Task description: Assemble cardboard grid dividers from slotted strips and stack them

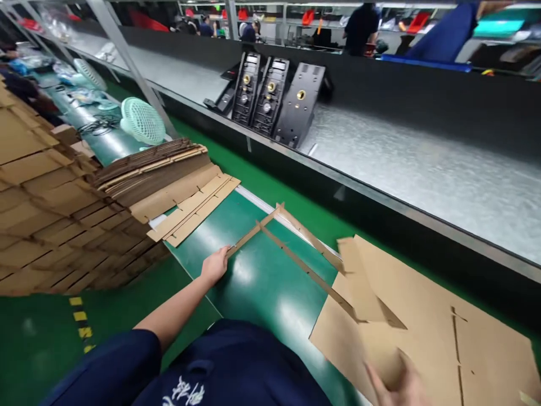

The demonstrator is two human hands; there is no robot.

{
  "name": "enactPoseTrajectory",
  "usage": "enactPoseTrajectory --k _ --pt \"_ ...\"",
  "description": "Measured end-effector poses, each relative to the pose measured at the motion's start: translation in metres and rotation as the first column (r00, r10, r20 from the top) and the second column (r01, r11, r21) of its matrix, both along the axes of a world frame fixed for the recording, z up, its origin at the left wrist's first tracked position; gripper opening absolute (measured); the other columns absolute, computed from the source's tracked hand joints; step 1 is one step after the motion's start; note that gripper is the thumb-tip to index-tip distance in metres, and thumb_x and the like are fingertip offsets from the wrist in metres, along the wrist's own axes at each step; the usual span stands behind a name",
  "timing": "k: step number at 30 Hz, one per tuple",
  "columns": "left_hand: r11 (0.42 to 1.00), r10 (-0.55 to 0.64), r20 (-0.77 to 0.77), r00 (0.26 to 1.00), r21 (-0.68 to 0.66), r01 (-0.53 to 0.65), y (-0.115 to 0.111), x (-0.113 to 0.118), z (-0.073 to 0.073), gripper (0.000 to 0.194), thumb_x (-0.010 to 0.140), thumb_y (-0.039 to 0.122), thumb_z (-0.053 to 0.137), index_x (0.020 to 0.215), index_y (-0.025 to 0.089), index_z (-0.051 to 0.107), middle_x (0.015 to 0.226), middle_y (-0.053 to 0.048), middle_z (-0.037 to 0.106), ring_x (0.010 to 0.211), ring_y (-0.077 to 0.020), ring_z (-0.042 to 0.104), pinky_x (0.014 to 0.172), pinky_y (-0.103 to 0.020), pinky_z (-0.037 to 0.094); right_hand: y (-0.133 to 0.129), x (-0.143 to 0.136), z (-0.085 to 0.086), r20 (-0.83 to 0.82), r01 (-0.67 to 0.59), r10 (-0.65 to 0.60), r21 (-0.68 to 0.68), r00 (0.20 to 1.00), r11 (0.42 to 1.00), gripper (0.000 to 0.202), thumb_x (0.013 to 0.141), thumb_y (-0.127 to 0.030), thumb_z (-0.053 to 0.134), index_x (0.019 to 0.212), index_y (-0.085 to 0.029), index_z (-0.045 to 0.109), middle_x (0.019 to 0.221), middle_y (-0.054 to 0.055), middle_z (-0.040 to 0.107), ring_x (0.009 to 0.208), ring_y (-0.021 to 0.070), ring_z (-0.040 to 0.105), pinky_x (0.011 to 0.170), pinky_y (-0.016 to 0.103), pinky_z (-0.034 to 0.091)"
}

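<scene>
My left hand (214, 266) is closed on the near end of a narrow cardboard strip (245, 239) above the green table. This strip crosses two longer slotted strips (306, 269), forming an open cardboard divider frame. At the frame's right end stands a wider cardboard strip (359, 282), over a large flat cardboard sheet (426, 316). Low in the view, my right hand (399, 386) is smeared by motion. Its thumb and fingers lie on either side of a blurred cardboard piece (382, 355), which seems pinched between them.
Slotted cardboard strips (198, 206) and a stack of folded cardboard (156, 169) lie on the table's left. More cardboard (51, 208) is piled beyond. Behind a low black wall, black plastic panels (270, 93) stand on a grey line. A green fan (143, 121) and people are farther back.
</scene>
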State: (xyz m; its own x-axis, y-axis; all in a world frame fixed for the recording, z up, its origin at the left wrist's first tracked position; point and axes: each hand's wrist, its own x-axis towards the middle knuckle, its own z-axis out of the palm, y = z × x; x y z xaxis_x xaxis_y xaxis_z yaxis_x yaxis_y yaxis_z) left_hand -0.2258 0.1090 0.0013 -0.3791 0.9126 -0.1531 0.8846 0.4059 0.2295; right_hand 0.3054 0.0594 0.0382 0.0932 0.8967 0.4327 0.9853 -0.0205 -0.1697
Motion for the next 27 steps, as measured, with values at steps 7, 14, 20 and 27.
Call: enactPoseTrajectory --k 7,14,20,27 --pt "0.991 -0.048 0.056 0.997 0.125 0.04 0.01 0.001 0.0 0.04 0.094 0.019 0.034 0.13 0.025 0.05 0.123 -0.005 0.062 0.109 -0.0209 0.06 0.086 -0.033 0.05 0.034 -0.141 0.027 0.025 -0.573 0.577 0.167 0.816 0.803 0.055 0.089 -0.052 0.056 0.13 -0.015 0.052 0.082 0.006 0.066 0.065 0.0168 0.062 0.061 0.028 0.047" --pt "0.989 -0.021 0.108 0.994 0.149 0.004 0.009 0.0 -0.003 0.04 0.094 0.02 0.035 0.131 0.026 0.05 0.122 -0.004 0.063 0.108 -0.0196 0.061 0.088 -0.031 0.048 0.034 -0.16 0.047 -0.063 -0.759 0.77 0.134 0.635 0.637 0.053 0.087 -0.039 0.064 0.134 -0.018 0.049 0.075 0.002 0.06 0.062 0.0157 0.058 0.06 0.028 0.047" --pt "0.99 0.017 0.137 0.99 0.137 -0.036 0.009 0.0 -0.005 0.037 0.094 0.024 0.037 0.13 0.023 0.047 0.116 -0.009 0.065 0.098 -0.0224 0.065 0.08 -0.033 0.05 0.02 -0.161 0.051 -0.161 -0.838 0.835 0.07 0.526 0.541 0.056 0.087 -0.032 0.064 0.139 -0.022 0.045 0.079 0.002 0.061 0.065 0.0168 0.06 0.06 0.029 0.048" --pt "0.982 0.072 0.156 0.985 0.159 -0.097 0.01 -0.001 -0.003 0.044 0.095 0.03 0.037 0.139 0.023 0.036 0.115 -0.008 0.066 0.096 -0.0216 0.065 0.078 -0.032 0.049 0.024 -0.162 0.044 0.103 -0.809 0.806 -0.025 0.582 0.588 0.036 0.093 -0.038 0.056 0.123 -0.019 0.059 0.074 0.001 0.058 0.061 0.0143 0.056 0.061 0.029 0.043"
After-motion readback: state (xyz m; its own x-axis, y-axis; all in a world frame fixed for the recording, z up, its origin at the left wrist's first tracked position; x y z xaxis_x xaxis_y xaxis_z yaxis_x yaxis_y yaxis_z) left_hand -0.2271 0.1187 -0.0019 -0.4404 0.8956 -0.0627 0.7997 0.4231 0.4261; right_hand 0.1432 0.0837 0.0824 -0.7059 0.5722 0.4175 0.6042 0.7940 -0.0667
